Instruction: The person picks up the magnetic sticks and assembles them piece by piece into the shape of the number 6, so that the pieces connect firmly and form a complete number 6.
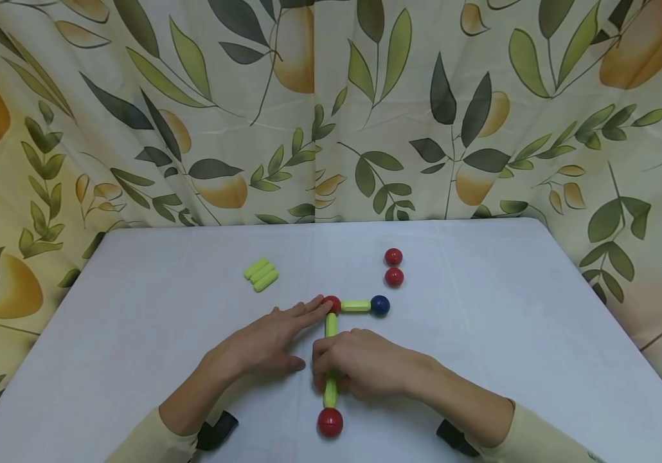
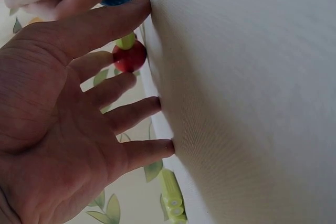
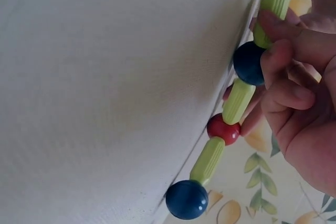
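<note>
My left hand [image 1: 270, 337] lies with fingers stretched out, its fingertips at the red ball [image 1: 331, 305] at the corner of an L-shaped chain of magnetic sticks and balls. From that corner a green stick [image 1: 356, 307] runs right to a blue ball [image 1: 380, 305]. Another green stick [image 1: 331, 325] runs toward me to a second blue ball [image 3: 249, 63], which the right hand hides in the head view. With curled fingers my right hand [image 1: 362, 363] grips the nearer green stick [image 3: 272, 11] beside that blue ball. A red ball [image 1: 330, 422] ends the chain nearest me.
Several loose green sticks [image 1: 261, 275] lie side by side at the back left of the white table [image 1: 470, 276]. Two red balls [image 1: 393, 267] sit behind the chain on the right. A fruit-patterned curtain [image 1: 366, 128] hangs behind the table.
</note>
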The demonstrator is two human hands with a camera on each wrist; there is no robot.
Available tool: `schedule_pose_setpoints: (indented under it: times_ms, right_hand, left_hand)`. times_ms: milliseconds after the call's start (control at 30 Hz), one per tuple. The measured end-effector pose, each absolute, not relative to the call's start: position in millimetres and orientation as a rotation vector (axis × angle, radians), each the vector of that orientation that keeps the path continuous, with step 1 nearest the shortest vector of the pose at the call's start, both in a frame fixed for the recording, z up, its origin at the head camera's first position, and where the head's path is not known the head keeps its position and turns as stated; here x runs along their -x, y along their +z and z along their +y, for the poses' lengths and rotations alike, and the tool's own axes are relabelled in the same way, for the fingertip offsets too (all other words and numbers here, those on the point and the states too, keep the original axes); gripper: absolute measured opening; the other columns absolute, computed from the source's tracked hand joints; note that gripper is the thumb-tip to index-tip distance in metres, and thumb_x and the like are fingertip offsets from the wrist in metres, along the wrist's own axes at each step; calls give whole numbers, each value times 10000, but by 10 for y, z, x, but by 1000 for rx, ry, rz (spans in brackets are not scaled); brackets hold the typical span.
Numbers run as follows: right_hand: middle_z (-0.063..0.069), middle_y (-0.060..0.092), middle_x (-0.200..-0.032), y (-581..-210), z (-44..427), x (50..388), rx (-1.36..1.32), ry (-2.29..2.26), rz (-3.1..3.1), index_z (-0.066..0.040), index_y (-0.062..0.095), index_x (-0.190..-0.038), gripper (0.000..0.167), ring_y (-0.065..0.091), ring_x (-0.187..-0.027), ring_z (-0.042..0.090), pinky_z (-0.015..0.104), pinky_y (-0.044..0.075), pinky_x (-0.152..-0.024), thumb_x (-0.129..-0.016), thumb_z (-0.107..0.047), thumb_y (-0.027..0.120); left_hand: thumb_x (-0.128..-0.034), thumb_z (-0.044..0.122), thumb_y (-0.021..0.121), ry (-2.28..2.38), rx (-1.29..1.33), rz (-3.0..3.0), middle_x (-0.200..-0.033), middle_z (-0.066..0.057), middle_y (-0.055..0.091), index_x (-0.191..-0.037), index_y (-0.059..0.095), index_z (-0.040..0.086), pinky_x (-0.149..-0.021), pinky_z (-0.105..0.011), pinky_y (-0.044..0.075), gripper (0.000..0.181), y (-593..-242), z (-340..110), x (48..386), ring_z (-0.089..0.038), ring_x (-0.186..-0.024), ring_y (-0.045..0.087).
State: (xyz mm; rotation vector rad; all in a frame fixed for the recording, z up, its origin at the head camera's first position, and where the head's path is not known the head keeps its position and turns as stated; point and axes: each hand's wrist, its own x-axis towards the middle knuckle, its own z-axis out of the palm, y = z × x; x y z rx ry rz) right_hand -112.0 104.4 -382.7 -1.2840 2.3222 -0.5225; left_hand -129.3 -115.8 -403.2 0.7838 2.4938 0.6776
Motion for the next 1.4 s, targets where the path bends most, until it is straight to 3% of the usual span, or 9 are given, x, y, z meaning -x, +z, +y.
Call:
schedule_pose_setpoints:
  times_ms: [633, 867, 1133, 1400]
  right_hand:
    - [-187, 714, -1069, -3803, 1113, 1126, 1209, -669, 2316, -288, 801, -1029, 233, 626, -1008, -13, 198, 529, -917, -921, -83, 774]
    - [-160, 712, -1087, -3691, 1252, 1147, 1178, -824, 2338, -236, 797, -1057, 212, 648, -977, 98, 184, 552, -797, -925, -73, 771]
    - [-115, 725, -1109, -3596, 1493, 1231, 1000, -852, 2562, -224, 791, -1065, 205, 669, -962, 142, 307, 612, -777, -908, -93, 798]
    - [-25, 752, -987, -3627, 1669, 1411, 818, -873, 2775, -136, 801, -1018, 207, 660, -865, 117, 380, 597, -790, -862, -2, 811]
  left_hand:
    - [-860, 71, 829, 688, -785, 2477, -1745, 77, 204, -1665, 256, 319, -1242, -674, 229, 1018, -4017, -1159, 1289, -256, -1562, 350]
    - [-863, 102, 840, 670, -786, 2490, -1744, 79, 210, -1664, 257, 324, -1239, -669, 241, 1015, -4013, -1154, 1291, -263, -1571, 333]
    - [-839, 136, 873, 647, -759, 2514, -1739, 67, 238, -1659, 266, 343, -1232, -661, 264, 1041, -4013, -1129, 1285, -292, -1551, 374]
    - [-838, 143, 876, 626, -783, 2530, -1751, 64, 198, -1658, 280, 319, -1214, -686, 267, 1029, -4010, -1127, 1286, -289, -1550, 374]
